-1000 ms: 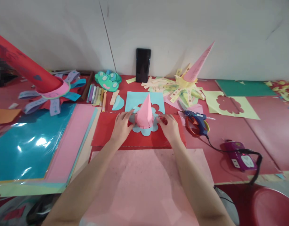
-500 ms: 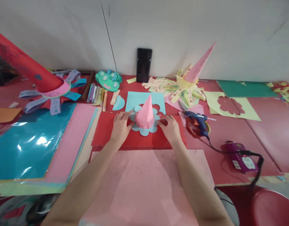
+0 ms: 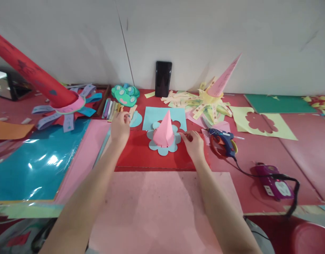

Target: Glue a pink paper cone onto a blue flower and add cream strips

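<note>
A pink paper cone (image 3: 164,131) stands upright on a light blue paper flower (image 3: 163,151), which lies on a red sheet (image 3: 137,151). My right hand (image 3: 194,143) is at the flower's right edge, thumb and forefinger pinched together at a petal. Away to the left of the flower, my left hand (image 3: 120,128) hovers beside a row of coloured markers (image 3: 111,108) with its fingers curled in. Whatever lies between those fingers is too small to make out. Close to its fingertips lies a light blue paper piece (image 3: 136,119).
A blue glue gun (image 3: 223,138) lies right of my right hand, its cord running to a purple power strip (image 3: 275,183). A black phone (image 3: 162,78) leans on the wall. Decorated cone hats, one red (image 3: 56,93) and one pink (image 3: 220,83), stand at either side.
My left hand has left the flower's left edge and moved left towards the markers. My right hand stays at the right edge, and the cone stays on the flower.
</note>
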A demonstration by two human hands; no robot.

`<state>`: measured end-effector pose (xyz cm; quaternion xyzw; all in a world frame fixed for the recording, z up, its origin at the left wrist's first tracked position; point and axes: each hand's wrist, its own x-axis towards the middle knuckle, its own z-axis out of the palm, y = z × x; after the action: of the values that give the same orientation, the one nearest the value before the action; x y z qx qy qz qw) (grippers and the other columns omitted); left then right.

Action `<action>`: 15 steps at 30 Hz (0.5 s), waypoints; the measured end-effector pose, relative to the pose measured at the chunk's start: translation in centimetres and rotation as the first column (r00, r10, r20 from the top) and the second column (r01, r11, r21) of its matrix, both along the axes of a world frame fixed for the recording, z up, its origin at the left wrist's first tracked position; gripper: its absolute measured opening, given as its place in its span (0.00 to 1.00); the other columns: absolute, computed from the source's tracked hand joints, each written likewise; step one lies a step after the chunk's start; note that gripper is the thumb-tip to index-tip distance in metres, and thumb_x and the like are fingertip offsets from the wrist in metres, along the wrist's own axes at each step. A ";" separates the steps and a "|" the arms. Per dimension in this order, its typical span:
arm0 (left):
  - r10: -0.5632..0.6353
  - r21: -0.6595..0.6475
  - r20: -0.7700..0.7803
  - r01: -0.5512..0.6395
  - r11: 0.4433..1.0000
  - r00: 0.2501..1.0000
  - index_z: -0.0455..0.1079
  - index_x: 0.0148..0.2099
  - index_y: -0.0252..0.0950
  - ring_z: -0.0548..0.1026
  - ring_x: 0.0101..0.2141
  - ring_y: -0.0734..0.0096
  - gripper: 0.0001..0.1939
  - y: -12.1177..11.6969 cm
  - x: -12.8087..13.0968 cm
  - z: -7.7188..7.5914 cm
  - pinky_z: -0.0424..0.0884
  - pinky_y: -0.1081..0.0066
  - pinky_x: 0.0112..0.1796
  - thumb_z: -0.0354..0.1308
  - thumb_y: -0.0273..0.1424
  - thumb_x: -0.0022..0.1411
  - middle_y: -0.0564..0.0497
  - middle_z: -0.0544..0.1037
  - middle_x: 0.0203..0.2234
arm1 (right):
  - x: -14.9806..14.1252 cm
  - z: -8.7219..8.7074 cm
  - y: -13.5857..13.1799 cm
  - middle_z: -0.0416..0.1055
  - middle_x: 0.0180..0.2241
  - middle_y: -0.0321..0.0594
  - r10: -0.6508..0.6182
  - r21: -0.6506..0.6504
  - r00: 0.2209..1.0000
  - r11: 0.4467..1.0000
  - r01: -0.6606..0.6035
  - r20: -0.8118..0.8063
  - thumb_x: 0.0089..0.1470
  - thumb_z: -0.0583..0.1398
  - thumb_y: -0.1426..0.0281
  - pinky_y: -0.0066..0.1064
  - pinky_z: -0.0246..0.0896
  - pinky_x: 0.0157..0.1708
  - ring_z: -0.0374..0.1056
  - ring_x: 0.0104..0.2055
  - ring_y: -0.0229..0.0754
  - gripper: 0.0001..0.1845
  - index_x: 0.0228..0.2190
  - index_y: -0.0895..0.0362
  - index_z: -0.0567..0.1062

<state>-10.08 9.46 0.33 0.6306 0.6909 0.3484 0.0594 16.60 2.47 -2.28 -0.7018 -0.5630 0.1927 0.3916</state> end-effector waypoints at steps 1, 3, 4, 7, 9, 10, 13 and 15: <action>0.009 -0.072 -0.041 -0.012 0.997 0.999 0.69 0.39 0.34 0.74 0.38 0.64 0.08 1.2 -0.4 0.2 0.69 0.65 0.43 0.49 0.24 0.60 0.45 0.74 0.37 | -0.1 0.0 0.0 0.68 0.28 0.39 0.004 0.000 1.000 1.000 -0.004 0.014 0.52 0.56 0.61 0.32 0.56 0.31 0.62 0.29 0.40 0.12 0.28 0.56 0.72; 0.033 -0.197 -0.099 -0.052 0.979 0.995 0.69 0.40 0.32 0.73 0.42 0.60 0.07 3.2 -0.7 0.3 0.67 0.65 0.45 0.53 0.27 0.59 0.43 0.75 0.38 | -0.1 -0.1 0.1 0.68 0.28 0.40 0.007 -0.005 0.999 1.000 -0.007 0.041 0.53 0.55 0.61 0.32 0.56 0.31 0.62 0.29 0.41 0.13 0.27 0.56 0.72; 0.059 -0.252 -0.125 -0.089 0.964 0.990 0.68 0.41 0.31 0.72 0.44 0.58 0.08 3.9 -0.7 0.3 0.66 0.64 0.46 0.55 0.29 0.58 0.41 0.75 0.39 | -0.1 -0.1 0.1 0.68 0.28 0.40 0.005 -0.007 0.999 1.000 -0.005 0.052 0.53 0.54 0.60 0.32 0.56 0.31 0.63 0.29 0.41 0.13 0.27 0.56 0.72; 0.094 -0.333 -0.152 -0.141 0.932 0.984 0.68 0.39 0.31 0.72 0.45 0.54 0.09 5.1 -0.4 0.1 0.66 0.63 0.45 0.59 0.29 0.56 0.39 0.75 0.40 | 0.0 -0.1 0.3 0.68 0.29 0.41 -0.003 -0.004 0.998 1.000 0.003 0.063 0.54 0.54 0.58 0.33 0.56 0.31 0.63 0.29 0.42 0.15 0.27 0.56 0.73; 0.094 -0.350 -0.138 -0.137 0.927 0.986 0.69 0.36 0.32 0.74 0.43 0.57 0.05 5.4 -0.4 -0.2 0.67 0.64 0.43 0.59 0.29 0.56 0.42 0.77 0.37 | 0.1 -0.1 0.3 0.68 0.28 0.41 0.002 -0.002 0.999 1.000 -0.002 0.052 0.54 0.54 0.58 0.33 0.56 0.31 0.63 0.30 0.42 0.16 0.26 0.56 0.73; 0.096 -0.356 -0.131 -0.137 0.925 0.987 0.69 0.35 0.33 0.74 0.41 0.58 0.04 5.5 -0.4 -0.3 0.67 0.65 0.42 0.59 0.28 0.56 0.43 0.77 0.36 | 0.1 -0.1 0.3 0.68 0.28 0.41 0.005 -0.004 0.999 1.000 -0.005 0.047 0.54 0.54 0.58 0.33 0.56 0.31 0.63 0.30 0.42 0.16 0.26 0.56 0.73; 0.110 -0.357 -0.111 -0.143 0.923 0.988 0.69 0.33 0.34 0.76 0.39 0.61 0.04 5.9 -0.9 -0.6 0.68 0.67 0.40 0.59 0.29 0.55 0.45 0.78 0.34 | 0.1 0.0 0.3 0.68 0.28 0.41 0.010 -0.016 0.999 1.000 -0.009 0.045 0.53 0.54 0.59 0.33 0.56 0.31 0.64 0.30 0.43 0.15 0.26 0.56 0.73; 0.102 -0.347 -0.084 -0.125 0.929 0.991 0.69 0.34 0.34 0.76 0.38 0.61 0.04 6.1 -1.2 -0.7 0.68 0.67 0.40 0.60 0.28 0.54 0.45 0.78 0.33 | 0.1 0.0 0.3 0.68 0.29 0.41 0.016 -0.029 0.999 0.999 -0.015 0.049 0.53 0.55 0.60 0.33 0.56 0.31 0.64 0.30 0.42 0.14 0.27 0.56 0.73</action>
<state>-11.31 15.58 -0.40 0.5798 0.7789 0.2014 0.1286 16.66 2.81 -2.25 -0.7074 -0.5752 0.1865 0.3660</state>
